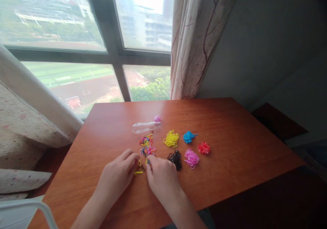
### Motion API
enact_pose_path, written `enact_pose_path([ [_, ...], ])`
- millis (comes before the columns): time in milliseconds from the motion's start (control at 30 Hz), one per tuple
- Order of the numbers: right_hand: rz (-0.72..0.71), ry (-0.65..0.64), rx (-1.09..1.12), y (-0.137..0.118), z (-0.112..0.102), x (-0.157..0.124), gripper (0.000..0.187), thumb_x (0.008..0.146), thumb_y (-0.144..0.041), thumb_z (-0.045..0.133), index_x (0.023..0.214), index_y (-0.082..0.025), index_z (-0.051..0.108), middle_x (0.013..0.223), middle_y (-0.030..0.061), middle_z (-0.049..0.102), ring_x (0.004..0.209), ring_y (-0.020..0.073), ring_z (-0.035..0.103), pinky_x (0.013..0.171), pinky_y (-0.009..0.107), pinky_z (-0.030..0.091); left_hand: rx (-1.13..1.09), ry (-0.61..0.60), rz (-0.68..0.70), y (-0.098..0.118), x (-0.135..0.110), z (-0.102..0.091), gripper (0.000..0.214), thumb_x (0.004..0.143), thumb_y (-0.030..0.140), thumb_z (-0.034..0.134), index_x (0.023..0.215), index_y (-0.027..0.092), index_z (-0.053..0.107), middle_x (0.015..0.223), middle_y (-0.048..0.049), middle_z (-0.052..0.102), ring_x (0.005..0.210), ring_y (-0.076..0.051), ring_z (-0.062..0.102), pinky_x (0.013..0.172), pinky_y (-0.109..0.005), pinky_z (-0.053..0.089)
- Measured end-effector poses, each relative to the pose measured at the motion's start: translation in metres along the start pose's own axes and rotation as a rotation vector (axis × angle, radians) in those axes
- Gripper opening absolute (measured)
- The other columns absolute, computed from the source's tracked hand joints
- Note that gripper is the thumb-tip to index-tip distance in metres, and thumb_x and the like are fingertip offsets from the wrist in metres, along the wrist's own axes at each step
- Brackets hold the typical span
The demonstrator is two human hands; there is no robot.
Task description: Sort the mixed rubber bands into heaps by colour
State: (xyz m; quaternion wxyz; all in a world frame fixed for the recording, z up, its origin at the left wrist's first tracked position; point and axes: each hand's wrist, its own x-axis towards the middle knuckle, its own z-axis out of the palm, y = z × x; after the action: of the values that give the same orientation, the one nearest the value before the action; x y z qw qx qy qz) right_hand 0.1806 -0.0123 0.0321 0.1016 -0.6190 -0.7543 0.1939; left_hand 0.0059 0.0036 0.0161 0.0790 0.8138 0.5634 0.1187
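Observation:
My left hand [121, 169] is closed, its fingers curled together beside a few loose yellow rubber bands [138, 172] on the table. Whatever its fingertips hold, if anything, is hidden. Close by on the right, my right hand [163, 174] is closed too, thumb and forefinger drawn together at the near edge of a mixed-colour heap of small rubber bands [146, 141]. A bit of yellow and blue shows at those fingertips, but I cannot make out whether it is gripped. Just right of that hand lies a pile of black bands [175, 159], partly behind it.
Separate piles of yellow bands [171, 139], blue bands [189, 137], pink bands [191, 158] and red bands [204, 148] sit to the right. A clear bottle [143, 127] lies on its side behind the mixed heap, near a pink cap-like piece [157, 118]. The wooden table [230, 167] meets a window.

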Motion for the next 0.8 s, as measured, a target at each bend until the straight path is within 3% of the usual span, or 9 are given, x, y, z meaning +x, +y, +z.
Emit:
enact_pose_path([
  [267,-0.017,-0.003,-0.029,0.000,0.001,-0.002,0.008,0.095,-0.022,0.053,0.096,-0.025,0.061,0.087,0.0009,0.072,0.079,0.0196,0.070,0.061,0.025,0.041,-0.061,-0.010,-0.032,-0.008,-0.001,-0.005,0.027,0.095,0.029,0.040,0.104,0.027,0.065,0.104,-0.0018,0.067,0.078,-0.015,0.068,0.061,-0.022,0.046],
  [433,-0.008,0.004,-0.042,-0.001,-0.001,-0.003,0.008,0.095,-0.021,0.055,0.094,-0.024,0.062,0.086,0.0014,0.072,0.079,0.0179,0.070,0.062,0.023,0.041,-0.091,-0.102,0.013,-0.006,0.004,-0.005,0.031,0.097,0.030,0.037,0.098,0.028,0.069,0.095,-0.0015,0.066,0.074,-0.015,0.067,0.061,-0.022,0.046],
  [800,-0.002,0.011,-0.017,0.002,-0.002,-0.010,0.009,0.096,-0.020,0.054,0.094,-0.024,0.062,0.085,0.0013,0.072,0.079,0.0177,0.069,0.061,0.022,0.039,-0.131,0.033,0.033,-0.003,0.015,-0.010,0.023,0.095,0.032,0.046,0.096,0.025,0.068,0.097,-0.0009,0.070,0.074,-0.013,0.067,0.063,-0.021,0.045],
])
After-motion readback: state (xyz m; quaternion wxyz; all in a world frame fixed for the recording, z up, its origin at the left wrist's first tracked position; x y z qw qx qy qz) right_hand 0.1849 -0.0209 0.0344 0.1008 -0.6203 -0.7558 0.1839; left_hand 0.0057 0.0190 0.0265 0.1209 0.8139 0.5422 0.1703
